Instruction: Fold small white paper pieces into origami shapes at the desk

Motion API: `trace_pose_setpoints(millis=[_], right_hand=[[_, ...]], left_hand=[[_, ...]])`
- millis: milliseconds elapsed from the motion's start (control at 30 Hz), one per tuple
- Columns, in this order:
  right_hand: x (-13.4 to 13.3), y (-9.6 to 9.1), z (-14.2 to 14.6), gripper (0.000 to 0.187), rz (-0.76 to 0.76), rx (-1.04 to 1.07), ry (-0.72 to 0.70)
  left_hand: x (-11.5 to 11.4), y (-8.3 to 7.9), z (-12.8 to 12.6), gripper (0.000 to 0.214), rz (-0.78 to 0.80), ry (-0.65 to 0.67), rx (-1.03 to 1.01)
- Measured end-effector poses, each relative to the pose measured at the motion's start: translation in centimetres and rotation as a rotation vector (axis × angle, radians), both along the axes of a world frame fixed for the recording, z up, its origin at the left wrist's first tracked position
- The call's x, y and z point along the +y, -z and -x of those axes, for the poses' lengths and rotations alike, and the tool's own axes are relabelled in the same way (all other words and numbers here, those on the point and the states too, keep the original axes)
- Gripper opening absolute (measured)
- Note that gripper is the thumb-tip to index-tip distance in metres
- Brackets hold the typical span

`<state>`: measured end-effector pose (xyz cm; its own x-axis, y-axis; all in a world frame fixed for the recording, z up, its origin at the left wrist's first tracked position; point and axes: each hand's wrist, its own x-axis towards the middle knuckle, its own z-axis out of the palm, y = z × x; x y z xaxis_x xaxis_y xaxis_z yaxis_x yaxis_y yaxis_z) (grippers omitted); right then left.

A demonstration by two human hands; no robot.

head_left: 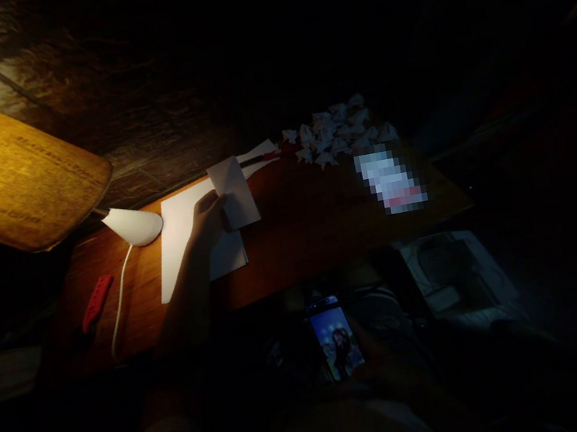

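Note:
The scene is very dark, lit only by a small white lamp. My left hand reaches over a low wooden table and pinches a small white sheet of paper, lifting it over a larger white sheet that lies flat. My right hand is low by my lap, dim, and holds a lit phone with a picture on its screen. A heap of several crumpled or folded white paper pieces lies at the table's far side.
A red tool lies at the table's left end beside the lamp's white cord. A wooden board leans at the upper left. A blurred white pack lies on the table's right; a pale box is below.

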<state>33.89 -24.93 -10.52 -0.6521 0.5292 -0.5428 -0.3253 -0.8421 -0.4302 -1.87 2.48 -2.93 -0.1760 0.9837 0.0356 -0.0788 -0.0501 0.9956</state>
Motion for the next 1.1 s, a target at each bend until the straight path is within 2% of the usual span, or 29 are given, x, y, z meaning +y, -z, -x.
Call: trace_pose_setpoints(millis=[300,533,667,833,967,1100], right_hand=[[-0.2,0.7,0.4,0.123,0.038,0.059,0.034],[0.2,0.4,1.0,0.096,-0.075,-0.155,0.163],[0.2,0.8,1.1,0.085,-0.077,-0.188,0.195],[0.1,1.3,1.3,0.083,-0.055,-0.235,0.223],[0.4,0.6,1.7,0.081,-0.037,-0.273,0.230],[0.9,-0.1,1.9,0.081,0.018,-0.213,0.238]], left_hand=[[-0.3,-0.4,-0.3,0.031,-0.010,0.004,-0.006],[-0.2,-0.3,-0.2,0.035,-0.017,0.026,0.007],[0.0,0.0,-0.1,0.036,-0.025,0.011,0.027],[0.0,0.0,-0.1,0.038,-0.029,0.013,0.034],[-0.1,0.0,-0.3,0.037,-0.026,0.002,0.025],[-0.2,-0.1,-0.5,0.035,-0.026,-0.008,0.027]])
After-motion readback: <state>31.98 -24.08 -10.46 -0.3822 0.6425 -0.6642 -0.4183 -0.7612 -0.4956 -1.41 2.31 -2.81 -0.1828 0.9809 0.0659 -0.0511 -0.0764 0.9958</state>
